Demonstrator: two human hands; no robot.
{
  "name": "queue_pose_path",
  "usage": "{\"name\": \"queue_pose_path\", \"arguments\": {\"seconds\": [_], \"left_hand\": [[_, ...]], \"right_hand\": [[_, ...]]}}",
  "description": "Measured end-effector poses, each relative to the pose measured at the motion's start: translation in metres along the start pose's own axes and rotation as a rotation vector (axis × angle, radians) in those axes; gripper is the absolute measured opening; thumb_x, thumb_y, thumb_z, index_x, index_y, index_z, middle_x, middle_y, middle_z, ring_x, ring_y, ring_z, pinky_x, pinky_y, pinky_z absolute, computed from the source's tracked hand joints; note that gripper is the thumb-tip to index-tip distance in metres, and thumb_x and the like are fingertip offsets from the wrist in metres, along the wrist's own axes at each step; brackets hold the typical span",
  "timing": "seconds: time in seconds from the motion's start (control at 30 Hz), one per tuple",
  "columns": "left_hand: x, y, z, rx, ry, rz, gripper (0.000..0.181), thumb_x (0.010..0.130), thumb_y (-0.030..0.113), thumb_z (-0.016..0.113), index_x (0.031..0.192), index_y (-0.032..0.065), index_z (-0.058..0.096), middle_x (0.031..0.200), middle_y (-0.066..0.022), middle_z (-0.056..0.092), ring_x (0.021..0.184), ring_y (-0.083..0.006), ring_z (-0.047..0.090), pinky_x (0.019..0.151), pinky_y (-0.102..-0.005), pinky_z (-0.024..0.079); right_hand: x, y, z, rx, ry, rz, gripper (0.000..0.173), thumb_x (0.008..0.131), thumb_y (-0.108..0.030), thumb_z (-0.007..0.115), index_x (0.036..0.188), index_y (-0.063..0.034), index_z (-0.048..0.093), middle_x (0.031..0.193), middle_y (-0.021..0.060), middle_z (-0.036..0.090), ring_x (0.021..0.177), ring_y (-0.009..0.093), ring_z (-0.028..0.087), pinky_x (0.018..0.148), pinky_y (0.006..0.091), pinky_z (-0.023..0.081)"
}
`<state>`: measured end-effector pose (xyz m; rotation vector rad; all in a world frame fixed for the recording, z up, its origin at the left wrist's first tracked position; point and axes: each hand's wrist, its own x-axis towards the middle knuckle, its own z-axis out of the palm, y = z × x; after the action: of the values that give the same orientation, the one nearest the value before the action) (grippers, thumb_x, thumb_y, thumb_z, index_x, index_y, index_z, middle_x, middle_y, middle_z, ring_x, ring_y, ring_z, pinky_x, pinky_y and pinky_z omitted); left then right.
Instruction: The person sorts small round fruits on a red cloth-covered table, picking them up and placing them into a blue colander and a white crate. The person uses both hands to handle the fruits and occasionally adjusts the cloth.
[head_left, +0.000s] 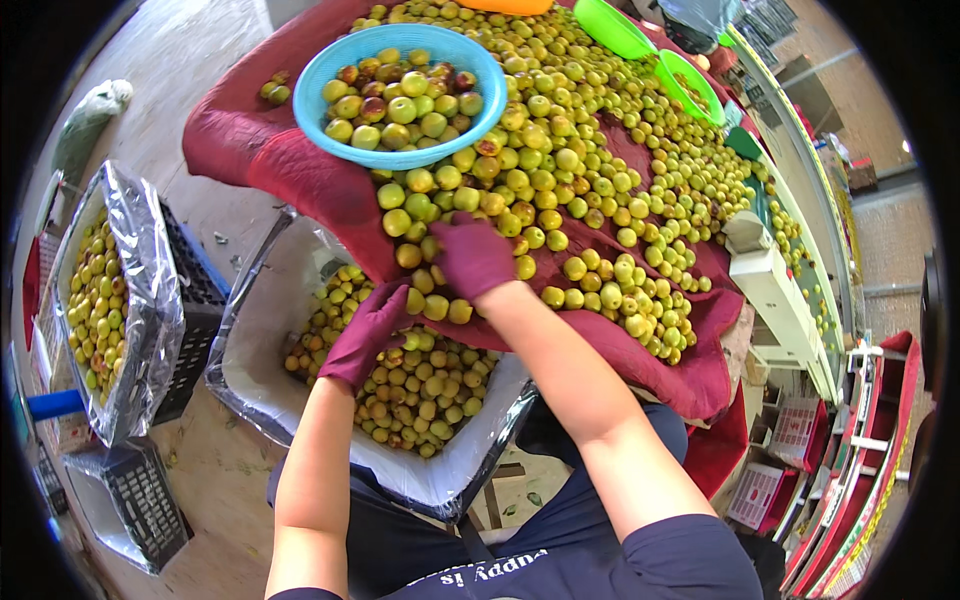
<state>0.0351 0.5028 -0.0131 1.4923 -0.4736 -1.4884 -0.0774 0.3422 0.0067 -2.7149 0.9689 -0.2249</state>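
Observation:
My left hand (367, 334), in a maroon glove, is at the cloth's near edge above a lined crate (259, 315). Its thumb and fingers are apart beside a short row of jujubes (436, 307); whether it touches them I cannot tell. My right hand (474, 255), gloved alike and blurred, reaches into the yellow-green jujubes (517, 180) spread on a maroon cloth (585, 330). What lies under its fingers is hidden. Many jujubes (420, 394) fill the bottom of the crate, partly behind my left forearm.
A blue plastic basket (401, 157) of browner jujubes stands on the cloth. Green bowls (615, 30) and an orange container (510, 6) are at the far side. Left are a plastic-lined crate of fruit (142, 300) and a black crate (135, 502). A white-framed machine (780, 300) stands right.

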Motion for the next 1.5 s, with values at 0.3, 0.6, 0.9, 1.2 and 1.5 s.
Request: {"name": "queue_pose_path", "arguments": {"seconds": [0.3, 0.6, 0.9, 1.2, 1.5], "left_hand": [[0.017, -0.011, -0.018, 0.078, 0.115, 0.166, 0.050, 0.095, 0.043, 0.053, 0.125, 0.0027, 0.055, 0.110, -0.0053, 0.063, 0.096, -0.0155, 0.061, 0.076, -0.0278, 0.050], [0.016, -0.006, -0.005, -0.021, 0.128, 0.166, 0.040, 0.094, 0.038, 0.057, 0.116, 0.0041, 0.058, 0.097, -0.0004, 0.063, 0.089, -0.0105, 0.059, 0.074, -0.0252, 0.046], [0.013, -0.002, -0.003, -0.054, 0.125, 0.148, 0.036, 0.094, 0.037, 0.056, 0.112, 0.0058, 0.059, 0.094, 0.0015, 0.062, 0.082, -0.0077, 0.057, 0.073, -0.0226, 0.046], [0.023, -0.006, -0.009, -0.215, 0.026, 0.213, 0.038, 0.095, 0.028, 0.056, 0.124, 0.0046, 0.051, 0.109, -0.0052, 0.061, 0.099, -0.0157, 0.060, 0.087, -0.0320, 0.050], [0.018, -0.001, 0.008, -0.364, 0.104, 0.355, 0.044, 0.098, 0.019, 0.050, 0.140, 0.0090, 0.041, 0.132, -0.0039, 0.049, 0.116, -0.0162, 0.050, 0.091, -0.0325, 0.047]], "right_hand": [[-0.054, 0.022, -0.002, 0.698, 0.139, 0.048, 0.024, 0.075, 0.002, 0.056, 0.096, -0.0056, 0.065, 0.101, 0.0162, 0.057, 0.098, 0.034, 0.058, 0.087, 0.0379, 0.047], [-0.047, 0.065, 0.006, 0.103, -0.219, 0.164, 0.037, 0.074, -0.041, 0.067, 0.099, -0.0138, 0.067, 0.106, 0.0140, 0.065, 0.101, 0.033, 0.061, 0.084, 0.0430, 0.050], [0.081, 0.050, -0.086, 1.389, -0.078, 0.261, 0.036, 0.085, -0.036, 0.067, 0.094, -0.0027, 0.057, 0.078, 0.0066, 0.059, 0.059, 0.015, 0.054, 0.052, 0.0276, 0.045], [0.110, 0.115, -0.070, 0.610, 0.129, 0.171, 0.051, 0.083, -0.035, 0.064, 0.123, -0.0039, 0.057, 0.102, 0.0135, 0.067, 0.095, 0.022, 0.063, 0.086, 0.0343, 0.049], [0.029, 0.052, 0.018, 0.340, 0.256, -0.091, 0.039, 0.072, -0.025, 0.070, 0.108, -0.0137, 0.064, 0.093, 0.0091, 0.066, 0.089, 0.032, 0.062, 0.078, 0.0403, 0.052]]}}
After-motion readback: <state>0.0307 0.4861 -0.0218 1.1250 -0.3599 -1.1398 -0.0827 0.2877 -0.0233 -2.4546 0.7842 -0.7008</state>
